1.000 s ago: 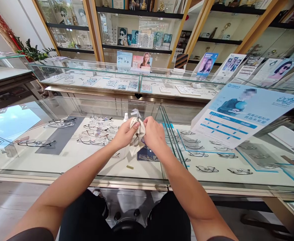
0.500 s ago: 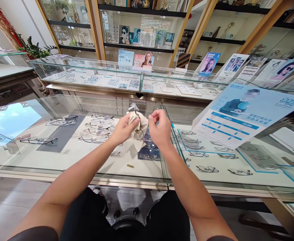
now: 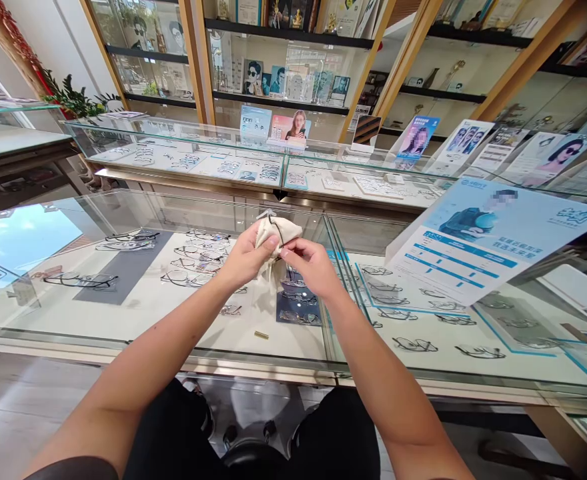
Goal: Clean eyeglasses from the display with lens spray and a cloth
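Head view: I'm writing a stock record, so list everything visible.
Cloth: one, cream, centre
Held glasses: one pair, dark, in cloth
Glass counters: several, clear, near, behind, far left
Display glasses: many, mostly dark, in glass counters
Tray: one, dark blue, near counter, centre
Strip: one, grey, near counter's left
Small bar: one, gold, near counter's front
Large poster: one, blue-white, right
Sign cards: several, multicoloured, back counter
Shelves: several, black, rear
Plant: one, green, left rear
Left hand: one, bare, gripping cloth
Right hand: one, bare, at cloth
Legs: two, black-trousered, below counter
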Motion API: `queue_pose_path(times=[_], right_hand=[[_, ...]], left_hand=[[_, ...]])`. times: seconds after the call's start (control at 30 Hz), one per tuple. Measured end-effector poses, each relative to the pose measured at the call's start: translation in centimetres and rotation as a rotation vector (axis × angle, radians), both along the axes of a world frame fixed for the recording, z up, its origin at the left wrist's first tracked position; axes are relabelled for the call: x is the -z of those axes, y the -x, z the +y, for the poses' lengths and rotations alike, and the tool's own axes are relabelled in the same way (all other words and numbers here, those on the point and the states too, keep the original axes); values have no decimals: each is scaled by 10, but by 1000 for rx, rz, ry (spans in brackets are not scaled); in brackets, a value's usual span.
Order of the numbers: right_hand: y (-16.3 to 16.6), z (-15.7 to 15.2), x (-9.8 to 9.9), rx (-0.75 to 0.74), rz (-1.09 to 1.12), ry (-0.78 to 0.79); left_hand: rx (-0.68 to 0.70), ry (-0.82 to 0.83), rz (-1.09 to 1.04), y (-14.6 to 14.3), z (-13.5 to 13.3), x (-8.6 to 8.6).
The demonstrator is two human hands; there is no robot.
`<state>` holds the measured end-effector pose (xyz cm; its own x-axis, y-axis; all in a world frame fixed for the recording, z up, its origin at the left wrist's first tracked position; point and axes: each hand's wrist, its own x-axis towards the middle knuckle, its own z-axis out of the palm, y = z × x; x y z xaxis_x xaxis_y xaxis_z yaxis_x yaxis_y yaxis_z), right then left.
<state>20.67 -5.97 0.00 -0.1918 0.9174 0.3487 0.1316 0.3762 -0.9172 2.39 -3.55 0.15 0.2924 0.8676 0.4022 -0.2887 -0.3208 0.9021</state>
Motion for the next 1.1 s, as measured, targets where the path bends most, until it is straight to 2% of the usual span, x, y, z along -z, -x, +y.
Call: queue_pose_path(times=[0.1, 0.27, 0.33, 0.5, 0.67, 0.77, 1.0, 1.07, 1.1], right_hand=[[-5, 4, 2, -111, 66, 96], [-4, 5, 8, -236, 56, 181], [-2, 6, 9, -218, 84, 192], [-6, 9, 1, -156, 257, 202], [-22, 12, -11, 1, 343, 116], [-30, 14, -15, 57, 373, 54], [-37, 15, -17, 38, 378, 19], [-39, 17, -18, 34, 413, 17], [-40, 17, -18, 38, 421, 15]], left_hand=[[41, -3, 13, 0, -3, -4], [-95, -44, 55, -2, -4, -2], [-119, -34, 62, -2, 0, 0], [-59, 121, -10, -1, 12, 7], [-84, 146, 17, 0, 12, 12], [-11, 188, 69, -2, 7, 14], [89, 215, 114, -3, 6, 20], [172, 174, 235, -1, 6, 21], [213, 98, 324, 0, 5, 21]])
